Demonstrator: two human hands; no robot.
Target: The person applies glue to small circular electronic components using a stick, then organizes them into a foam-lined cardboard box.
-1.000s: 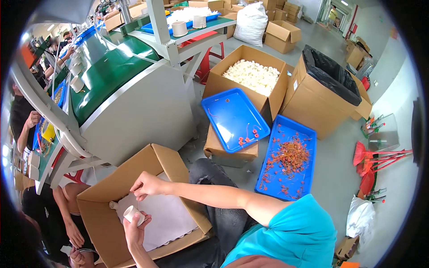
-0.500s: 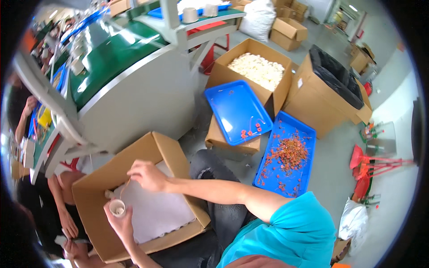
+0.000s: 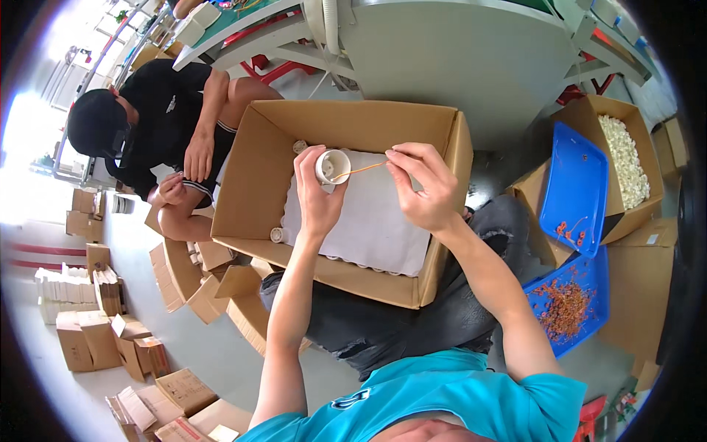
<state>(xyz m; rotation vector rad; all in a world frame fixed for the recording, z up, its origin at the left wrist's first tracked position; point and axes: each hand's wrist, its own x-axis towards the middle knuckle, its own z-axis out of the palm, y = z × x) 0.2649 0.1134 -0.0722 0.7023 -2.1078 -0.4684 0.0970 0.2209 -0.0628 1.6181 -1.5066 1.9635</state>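
Observation:
My left hand (image 3: 318,197) is closed round a small white plastic cup (image 3: 325,170), its open mouth turned up toward me. Between the fingertips of my right hand (image 3: 429,188) is one end of a thin orange wire (image 3: 362,170). The wire's other end reaches into the cup. Both hands are over an open cardboard box (image 3: 353,112) in front of me. A pale grey sheet (image 3: 372,228) lies inside it, with a scalloped row of white rims showing along its near edge. Similar white cups (image 3: 277,234) stand at the sheet's left side.
At right, a blue tray (image 3: 565,199) bears a few red parts with wires. A lower blue tray (image 3: 589,324) holds a heap of small red-orange parts (image 3: 565,309). A carton (image 3: 574,114) of white pieces stands behind. A co-worker (image 3: 166,110) sits at left, near several cartons (image 3: 87,342).
My view has swung left. My right hand has brought the wire across to the cup, and the wire's end is now at its mouth. My left hand still holds the cup.

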